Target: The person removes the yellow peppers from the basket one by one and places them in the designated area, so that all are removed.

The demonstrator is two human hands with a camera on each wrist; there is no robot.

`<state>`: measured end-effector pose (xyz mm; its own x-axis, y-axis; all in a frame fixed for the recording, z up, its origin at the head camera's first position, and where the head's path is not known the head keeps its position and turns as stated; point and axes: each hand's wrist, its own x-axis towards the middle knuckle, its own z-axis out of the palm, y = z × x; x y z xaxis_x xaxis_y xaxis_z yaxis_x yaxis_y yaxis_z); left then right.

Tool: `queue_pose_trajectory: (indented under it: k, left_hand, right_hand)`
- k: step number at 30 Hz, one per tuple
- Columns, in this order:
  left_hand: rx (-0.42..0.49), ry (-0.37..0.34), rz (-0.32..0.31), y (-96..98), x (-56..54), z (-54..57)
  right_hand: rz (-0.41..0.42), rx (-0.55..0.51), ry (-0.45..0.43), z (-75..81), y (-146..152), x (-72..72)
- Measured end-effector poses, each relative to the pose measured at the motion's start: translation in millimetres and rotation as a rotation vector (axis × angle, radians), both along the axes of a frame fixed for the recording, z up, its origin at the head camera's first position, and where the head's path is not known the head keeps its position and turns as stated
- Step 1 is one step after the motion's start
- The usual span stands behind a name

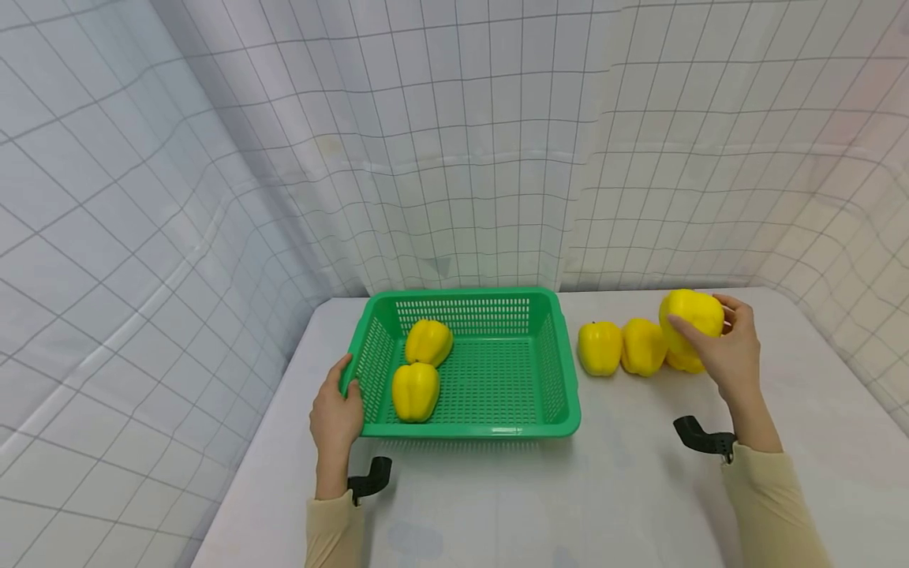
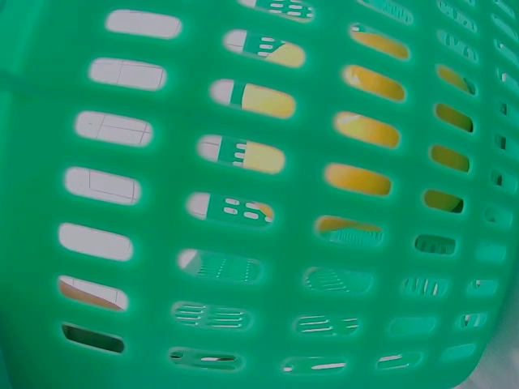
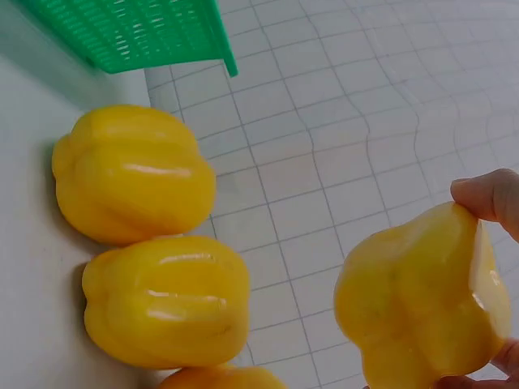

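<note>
My right hand grips a yellow bell pepper, thumb on the near side and fingers round the far side. In the right wrist view that held pepper hangs above the table, apart from the others. Below and left of it, a row of yellow peppers lies on the table, the last partly hidden behind the held one. My left hand holds the left rim of a green plastic basket, thumb inside. Two yellow peppers lie in the basket's left part. The basket's slotted wall fills the left wrist view.
The basket stands on a white table, left of the pepper row. Behind and at the sides hangs a white grid-patterned sheet. A black wrist mount sticks out from the right wrist, another from the left.
</note>
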<state>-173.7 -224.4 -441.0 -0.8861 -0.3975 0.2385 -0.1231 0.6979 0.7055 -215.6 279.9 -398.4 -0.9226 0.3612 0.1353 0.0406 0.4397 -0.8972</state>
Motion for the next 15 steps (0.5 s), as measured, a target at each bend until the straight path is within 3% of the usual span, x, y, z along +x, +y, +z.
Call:
queue_pose_trajectory:
  k: [15]
  left_hand:
    - [0.004, -0.005, 0.003, -0.4, 0.1, -1.3]
  right_hand:
    - [-0.077, 0.09, -0.016, -15.3, 49.8, -10.5]
